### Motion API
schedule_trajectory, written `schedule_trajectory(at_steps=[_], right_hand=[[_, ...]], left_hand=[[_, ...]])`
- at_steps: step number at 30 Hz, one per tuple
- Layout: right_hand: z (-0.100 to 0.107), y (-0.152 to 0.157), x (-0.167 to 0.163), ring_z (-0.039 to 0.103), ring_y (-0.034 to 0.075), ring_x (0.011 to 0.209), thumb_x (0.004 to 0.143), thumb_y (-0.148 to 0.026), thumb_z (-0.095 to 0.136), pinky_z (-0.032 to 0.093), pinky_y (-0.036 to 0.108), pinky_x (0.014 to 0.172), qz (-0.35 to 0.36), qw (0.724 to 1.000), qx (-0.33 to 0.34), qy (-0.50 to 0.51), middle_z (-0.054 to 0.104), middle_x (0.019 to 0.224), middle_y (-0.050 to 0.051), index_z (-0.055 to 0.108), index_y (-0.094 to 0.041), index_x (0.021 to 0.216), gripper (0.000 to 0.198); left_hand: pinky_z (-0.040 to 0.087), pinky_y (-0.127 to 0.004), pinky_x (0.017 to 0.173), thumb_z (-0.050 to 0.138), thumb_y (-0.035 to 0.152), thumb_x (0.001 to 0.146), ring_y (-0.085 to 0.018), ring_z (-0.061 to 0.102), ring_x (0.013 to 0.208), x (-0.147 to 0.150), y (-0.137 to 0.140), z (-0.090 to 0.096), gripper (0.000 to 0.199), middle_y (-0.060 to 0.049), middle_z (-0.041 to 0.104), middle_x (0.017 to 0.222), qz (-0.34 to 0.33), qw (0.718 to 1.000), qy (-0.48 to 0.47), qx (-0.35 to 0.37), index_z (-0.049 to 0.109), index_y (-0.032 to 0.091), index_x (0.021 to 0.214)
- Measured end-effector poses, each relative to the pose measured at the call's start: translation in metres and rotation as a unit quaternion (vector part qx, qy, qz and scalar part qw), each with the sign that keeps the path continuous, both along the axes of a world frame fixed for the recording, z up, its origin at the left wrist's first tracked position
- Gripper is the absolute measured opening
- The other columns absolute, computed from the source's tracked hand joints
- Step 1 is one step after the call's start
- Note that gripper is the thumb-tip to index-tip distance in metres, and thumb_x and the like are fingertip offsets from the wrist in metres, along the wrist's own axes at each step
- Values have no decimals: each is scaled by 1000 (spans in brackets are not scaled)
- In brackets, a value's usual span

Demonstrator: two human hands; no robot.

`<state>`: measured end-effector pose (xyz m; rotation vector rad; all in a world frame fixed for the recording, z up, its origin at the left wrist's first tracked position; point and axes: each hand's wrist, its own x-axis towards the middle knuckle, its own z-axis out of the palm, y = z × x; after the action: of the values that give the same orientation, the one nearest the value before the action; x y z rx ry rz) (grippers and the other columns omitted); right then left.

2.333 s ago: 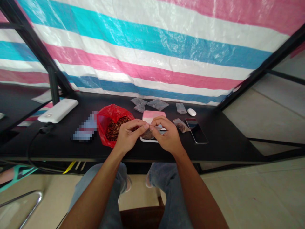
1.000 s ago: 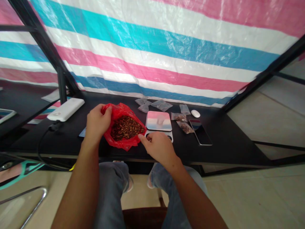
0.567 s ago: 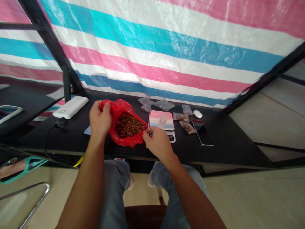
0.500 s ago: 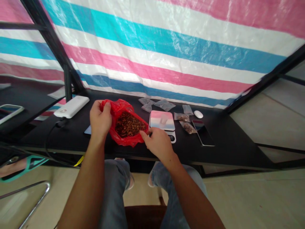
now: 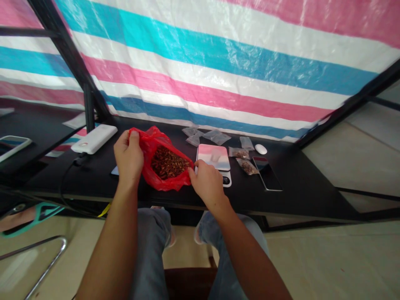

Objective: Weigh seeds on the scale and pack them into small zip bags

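Note:
A red plastic bag (image 5: 153, 143) lies spread at the mouth on the black table, with many small brown dried pieces (image 5: 168, 163) inside. My left hand (image 5: 128, 156) pinches the bag's upper left rim between thumb and fingers. On the opposite side, my right hand (image 5: 206, 183) grips the right rim, its fingers closed on the plastic. Just beyond that hand stands a white kitchen scale (image 5: 214, 157) with a shiny top that reflects the striped sheet; the hand covers part of its front.
Clear small bags (image 5: 216, 136) lie behind the scale. To its right are filled small bags (image 5: 247, 166), a white mouse (image 5: 260, 149) and a phone (image 5: 267, 173). A white power bank (image 5: 94, 138) with a cable is at the left. A striped sheet (image 5: 203, 83) hangs behind the table (image 5: 300, 183).
My hands have moved slightly apart, the left outward and the right a little to the right, drawing the red bag's mouth wider. Both keep hold of the rim.

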<state>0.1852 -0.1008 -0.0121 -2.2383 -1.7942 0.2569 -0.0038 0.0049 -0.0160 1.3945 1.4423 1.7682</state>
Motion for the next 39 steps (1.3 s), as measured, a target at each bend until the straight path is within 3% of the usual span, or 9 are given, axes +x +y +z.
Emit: schedule_trajectory(at_steps=[4,8,13,21,25,27,31,34,39], right_hand=[[3,5,2,77,31,98,105,-33,47,53,39,82,17,1000,3,-14,80,103,16,75,-20,106,31],[6,14,2,76,30,100,103,-43,52,54,38,82,-6,999,42,-6,80,105,13,73,-21,116,33],[7,27,0,76,31,99,103,-35,51,51,37,80,15,999,4,-34,80,105,15,76,-20,104,29],[22,29,10,72,21,85,107,-40,46,42,29,72,21,984,158,77,79,89,4,75,-24,110,33],[20,23,14,71,25,91,102,-33,55,44,31,75,16,991,119,63,79,92,6,77,-22,108,25],[21,16,13,71,25,95,101,-28,56,48,33,82,30,982,172,76,78,98,8,73,-20,120,28],[24,6,5,67,23,114,105,-20,47,47,33,101,203,938,264,100,76,119,11,70,-17,122,29],[22,3,-2,70,22,110,105,-16,46,49,32,96,276,949,139,66,77,116,9,72,-19,115,28],[9,-3,-4,73,24,99,106,-23,50,50,33,84,235,972,13,6,78,111,10,71,-21,111,22]], left_hand=[[39,-29,64,57,36,98,-15,46,64,-4,0,0,29,3,51,69,-2,1000,-29,0,55,23,72],[39,-28,63,57,34,98,-15,45,63,-3,0,2,30,3,50,67,-1,998,-58,6,53,22,71],[36,-25,62,53,26,99,-12,43,62,-1,0,0,28,5,48,67,-11,998,-63,12,54,20,72],[37,-24,58,52,29,98,-12,44,60,-3,-1,1,24,5,49,67,-15,997,-70,-26,55,20,76],[45,-29,67,55,30,97,-17,56,69,-7,-6,4,21,2,58,71,-1,994,59,-94,60,21,79],[50,-35,77,63,32,93,-22,62,80,-9,-14,10,12,-1,64,80,26,983,150,-102,62,22,87],[53,-43,98,67,24,87,-29,61,120,-9,-38,36,28,-10,66,121,67,962,258,57,63,21,115],[55,-38,94,57,21,93,-23,67,108,-3,-48,50,16,-5,71,111,-70,943,296,135,67,22,106],[57,-36,97,51,11,86,-22,72,103,14,-33,23,31,-7,78,109,-350,840,414,2,74,19,104]])
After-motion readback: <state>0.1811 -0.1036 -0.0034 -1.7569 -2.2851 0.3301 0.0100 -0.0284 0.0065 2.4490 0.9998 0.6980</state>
